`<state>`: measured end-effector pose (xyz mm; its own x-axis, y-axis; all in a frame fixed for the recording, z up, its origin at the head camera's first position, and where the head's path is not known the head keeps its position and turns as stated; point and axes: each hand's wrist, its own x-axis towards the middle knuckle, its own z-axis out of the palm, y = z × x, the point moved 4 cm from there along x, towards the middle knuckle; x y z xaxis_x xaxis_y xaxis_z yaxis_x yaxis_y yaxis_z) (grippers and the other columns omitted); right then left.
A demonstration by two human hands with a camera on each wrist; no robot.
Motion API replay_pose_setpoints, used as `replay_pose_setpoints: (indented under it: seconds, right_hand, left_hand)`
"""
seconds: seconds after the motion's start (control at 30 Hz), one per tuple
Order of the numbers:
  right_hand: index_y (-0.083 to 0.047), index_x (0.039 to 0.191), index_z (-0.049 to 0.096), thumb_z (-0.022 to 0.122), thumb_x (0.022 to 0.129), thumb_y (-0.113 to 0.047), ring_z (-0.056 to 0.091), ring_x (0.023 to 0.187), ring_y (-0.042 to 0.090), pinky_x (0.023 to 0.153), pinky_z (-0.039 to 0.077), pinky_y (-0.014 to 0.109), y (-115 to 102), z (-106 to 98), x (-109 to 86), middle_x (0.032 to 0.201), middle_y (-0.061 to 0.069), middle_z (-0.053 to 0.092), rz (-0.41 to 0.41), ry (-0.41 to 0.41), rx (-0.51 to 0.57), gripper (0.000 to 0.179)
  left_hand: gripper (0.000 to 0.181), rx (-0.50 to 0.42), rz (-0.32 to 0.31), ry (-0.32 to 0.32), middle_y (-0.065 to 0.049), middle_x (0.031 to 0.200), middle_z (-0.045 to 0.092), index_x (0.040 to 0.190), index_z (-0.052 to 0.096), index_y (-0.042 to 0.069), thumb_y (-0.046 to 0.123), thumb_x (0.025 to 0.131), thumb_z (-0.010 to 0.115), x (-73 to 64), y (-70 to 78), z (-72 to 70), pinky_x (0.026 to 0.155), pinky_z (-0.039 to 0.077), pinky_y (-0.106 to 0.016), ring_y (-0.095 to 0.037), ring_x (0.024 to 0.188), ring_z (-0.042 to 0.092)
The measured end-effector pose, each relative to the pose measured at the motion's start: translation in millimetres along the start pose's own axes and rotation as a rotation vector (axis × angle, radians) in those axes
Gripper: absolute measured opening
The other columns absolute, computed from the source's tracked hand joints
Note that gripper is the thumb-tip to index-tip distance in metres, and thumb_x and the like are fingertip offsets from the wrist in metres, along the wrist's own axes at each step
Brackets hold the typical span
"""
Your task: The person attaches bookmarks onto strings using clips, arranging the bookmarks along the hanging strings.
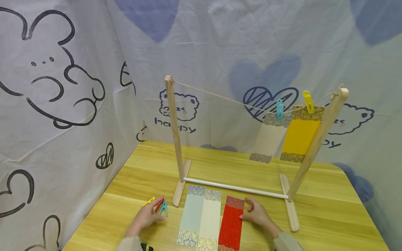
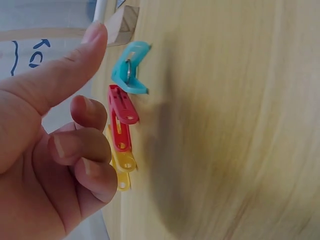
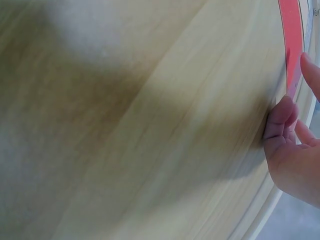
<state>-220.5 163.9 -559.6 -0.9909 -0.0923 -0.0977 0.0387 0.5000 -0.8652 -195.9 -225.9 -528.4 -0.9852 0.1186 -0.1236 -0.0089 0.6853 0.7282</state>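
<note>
My left hand (image 1: 147, 214) hovers beside several plastic clothespins on the table, its thumb extended and fingers loosely curled around nothing. The blue clothespin (image 2: 131, 69) stands nearest the thumb, with a red clothespin (image 2: 122, 117) and a yellow clothespin (image 2: 125, 161) behind the fingers. At the right edge of a red paper strip (image 1: 231, 223) with patterned ends, my right hand (image 1: 258, 213) has its thumb and fingers spread; the thumb appears to touch the edge. Left of it lie a cream paper strip (image 1: 209, 219) and a pale blue paper strip (image 1: 192, 214).
Behind the strips stands a wooden frame (image 1: 176, 129) with a white bottom bar (image 1: 235, 187) and a sagging string (image 1: 213, 94). A blue clothespin (image 1: 280, 109) holds a cream strip (image 1: 268, 137) there; a yellow clothespin (image 1: 309, 101) holds a yellow strip (image 1: 299, 134). A dark object (image 1: 146, 247) lies near the left sleeve.
</note>
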Motion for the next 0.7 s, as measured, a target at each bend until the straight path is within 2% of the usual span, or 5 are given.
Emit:
replay_pose_setpoints:
  seconds: [0.17,0.23,0.33,0.47,0.7]
  right_hand:
    - [0.013,0.118,0.047,0.079,0.058,0.005,0.037,0.062,0.016,0.051,0.032,0.024,1.2,-0.4,0.3,0.069,0.007,0.042,0.001,-0.005,-0.006,0.068]
    - [0.013,0.118,0.046,0.078,0.059,0.005,0.036,0.061,0.016,0.05,0.032,0.023,1.4,-0.7,0.5,0.068,0.007,0.042,-0.001,-0.011,-0.008,0.067]
    - [0.013,0.118,0.047,0.078,0.059,0.005,0.036,0.059,0.016,0.049,0.031,0.023,0.8,-1.5,0.1,0.067,0.007,0.042,-0.005,-0.011,-0.022,0.067]
    - [0.012,0.118,0.048,0.079,0.059,0.003,0.035,0.058,0.015,0.049,0.03,0.023,0.5,-1.0,1.0,0.065,0.006,0.041,-0.019,-0.012,-0.055,0.067]
    - [0.01,0.115,0.051,0.08,0.059,-0.001,0.035,0.056,0.014,0.05,0.029,0.024,2.7,1.8,5.2,0.063,0.004,0.041,-0.05,-0.019,-0.144,0.064]
  left_hand:
    - [0.079,0.054,0.029,0.003,-0.009,0.065,0.052,0.131,0.043,0.004,0.009,0.061,0.079,0.4,-1.8,1.7,0.052,0.041,-0.032,-0.013,0.048,0.037]
    - [0.08,0.079,0.037,0.006,-0.019,0.083,0.06,0.13,0.045,0.004,0.009,0.058,0.08,0.9,-2.9,2.3,0.063,0.046,-0.04,-0.015,0.053,0.042]
    - [0.079,0.108,0.044,0.012,-0.027,0.115,0.053,0.129,0.047,0.005,0.01,0.057,0.08,1.6,-3.1,2.3,0.082,0.04,-0.053,-0.031,0.076,0.056]
    - [0.079,0.122,0.03,0.012,-0.028,0.119,0.05,0.129,0.047,0.006,0.009,0.057,0.08,3.2,-4.9,2.8,0.086,0.035,-0.058,-0.046,0.106,0.046]
    - [0.075,0.115,0.022,-0.007,-0.026,0.122,0.048,0.128,0.047,0.004,0.006,0.061,0.079,6.2,-8.1,7.0,0.089,0.034,-0.056,-0.045,0.11,0.043]
